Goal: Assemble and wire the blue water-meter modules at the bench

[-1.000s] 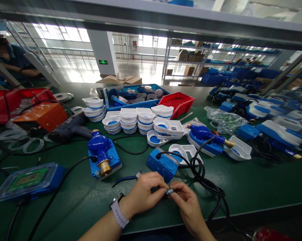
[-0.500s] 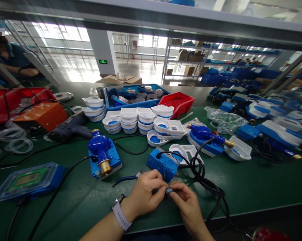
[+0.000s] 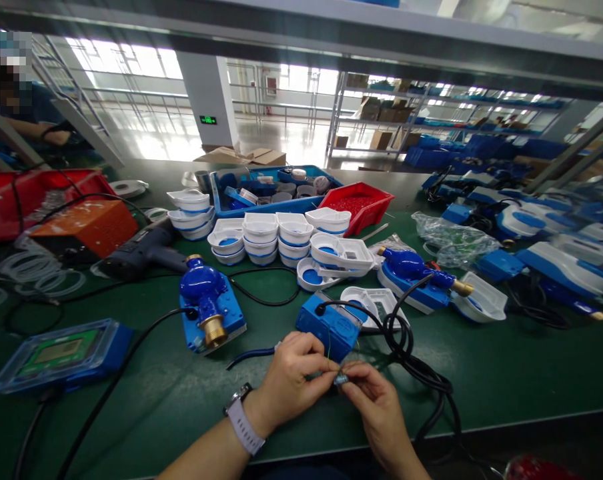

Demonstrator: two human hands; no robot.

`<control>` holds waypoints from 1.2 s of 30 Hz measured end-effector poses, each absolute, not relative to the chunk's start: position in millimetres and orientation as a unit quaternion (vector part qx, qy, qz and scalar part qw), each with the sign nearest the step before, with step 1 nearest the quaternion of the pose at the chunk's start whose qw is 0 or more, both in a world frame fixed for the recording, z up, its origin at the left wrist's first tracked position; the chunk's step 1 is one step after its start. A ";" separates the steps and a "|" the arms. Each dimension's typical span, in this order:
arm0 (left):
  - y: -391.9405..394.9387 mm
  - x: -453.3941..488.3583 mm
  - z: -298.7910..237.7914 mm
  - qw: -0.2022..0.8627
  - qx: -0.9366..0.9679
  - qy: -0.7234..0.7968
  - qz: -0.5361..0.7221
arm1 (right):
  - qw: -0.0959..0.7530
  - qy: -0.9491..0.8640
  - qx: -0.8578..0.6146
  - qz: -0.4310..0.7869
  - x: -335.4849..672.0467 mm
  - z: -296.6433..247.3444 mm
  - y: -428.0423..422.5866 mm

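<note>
At the bench's front, my left hand [image 3: 296, 373] is closed in a pinch on a thin yellow-green wire [image 3: 329, 343] that hangs from a blue box [image 3: 326, 323]. Facing it, my right hand [image 3: 376, 403] pinches a small light-blue piece [image 3: 340, 379], too small to name, close to the left fingertips. A black cable [image 3: 406, 353] leaves the box and lies coiled to the right of my hands. Blue-handled pliers [image 3: 251, 355] lie behind my left hand, which covers their head.
Left stand a blue water meter [image 3: 204, 300] with a brass end and a display unit [image 3: 61, 353]. White housings [image 3: 261, 230] are stacked behind, before a blue bin [image 3: 276, 208] and a red bin [image 3: 361, 203]. Another blue meter [image 3: 416, 270] lies right. A person's arm [image 3: 41, 130] shows far left.
The view has shifted slightly. Both hands keep their pinches in nearly the same place, and the light-blue piece shows a little more between the fingertips.
</note>
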State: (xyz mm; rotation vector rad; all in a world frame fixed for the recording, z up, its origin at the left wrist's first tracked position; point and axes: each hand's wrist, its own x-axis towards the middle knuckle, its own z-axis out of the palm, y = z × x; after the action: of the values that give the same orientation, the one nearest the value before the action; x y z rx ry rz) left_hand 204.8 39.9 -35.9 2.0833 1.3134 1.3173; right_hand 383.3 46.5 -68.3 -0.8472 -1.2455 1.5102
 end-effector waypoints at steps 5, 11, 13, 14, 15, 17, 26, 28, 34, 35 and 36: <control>41.5 202.3 -34.6 0.135 0.756 0.439 0.466 | 0.476 -0.497 -0.349 0.635 385.0 -70.2 46.6; 42.6 202.7 -32.6 0.116 0.761 0.432 0.470 | 0.469 -0.494 -0.352 0.642 385.7 -69.6 46.4; 42.2 202.6 -33.2 0.114 0.763 0.430 0.470 | 0.468 -0.495 -0.351 0.642 385.8 -69.7 46.4; 41.9 202.5 -33.5 0.115 0.764 0.429 0.468 | 0.468 -0.496 -0.352 0.642 385.9 -69.8 46.4; 41.6 202.2 -33.8 0.116 0.766 0.427 0.467 | 0.468 -0.496 -0.352 0.641 386.1 -70.1 46.3; 41.0 201.6 -34.1 0.118 0.768 0.425 0.464 | 0.469 -0.494 -0.351 0.642 386.4 -70.8 46.2; 43.5 200.5 -33.1 0.104 0.777 0.419 0.458 | 0.468 -0.494 -0.352 0.643 386.2 -70.0 46.3; 43.2 200.6 -32.8 0.099 0.778 0.417 0.460 | 0.464 -0.495 -0.354 0.644 386.7 -69.5 46.5; 42.4 200.4 -32.9 0.089 0.784 0.412 0.456 | 0.458 -0.497 -0.351 0.648 387.0 -69.4 47.2; 42.5 200.3 -33.3 0.089 0.784 0.408 0.458 | 0.458 -0.497 -0.351 0.648 386.9 -69.5 47.1; 42.6 200.3 -33.6 0.090 0.784 0.405 0.462 | 0.459 -0.497 -0.352 0.647 386.8 -69.6 47.0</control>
State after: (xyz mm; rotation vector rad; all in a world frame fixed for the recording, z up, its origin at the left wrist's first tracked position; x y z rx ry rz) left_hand 200.3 42.6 -33.6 2.3311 1.2045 1.3725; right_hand 386.8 47.0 -69.6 -0.8664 -1.2251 1.5931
